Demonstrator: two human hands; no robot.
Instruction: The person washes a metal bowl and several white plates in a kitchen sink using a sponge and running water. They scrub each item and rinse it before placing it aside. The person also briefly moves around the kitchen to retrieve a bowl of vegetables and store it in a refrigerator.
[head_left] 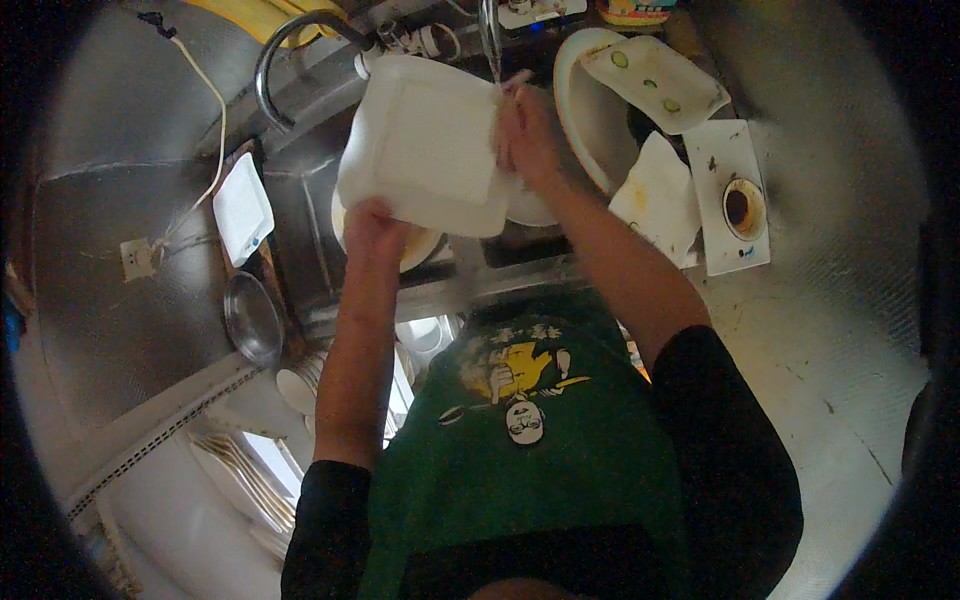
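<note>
A large white square plate (430, 145) is held tilted over the sink. At its lower left corner, my left hand (378, 232) grips the rim. My right hand (525, 130) is closed at the plate's right edge, just below a thin metal faucet (490, 40); it is slightly blurred and its fingertips are partly hidden. Beneath the plate, a white round dish (530, 205) shows at the right, and the rim of a cream-coloured dish (420, 248) shows near my left wrist.
On the right lie a large oval plate (580, 110), a rectangular plate with green slices (690, 85), a stained white plate (660, 200) and a narrow plate (735, 150) bearing a small brown-stained bowl (743, 208). Left are a curved faucet (265, 85), a white dish (242, 210) and a metal pan (253, 318).
</note>
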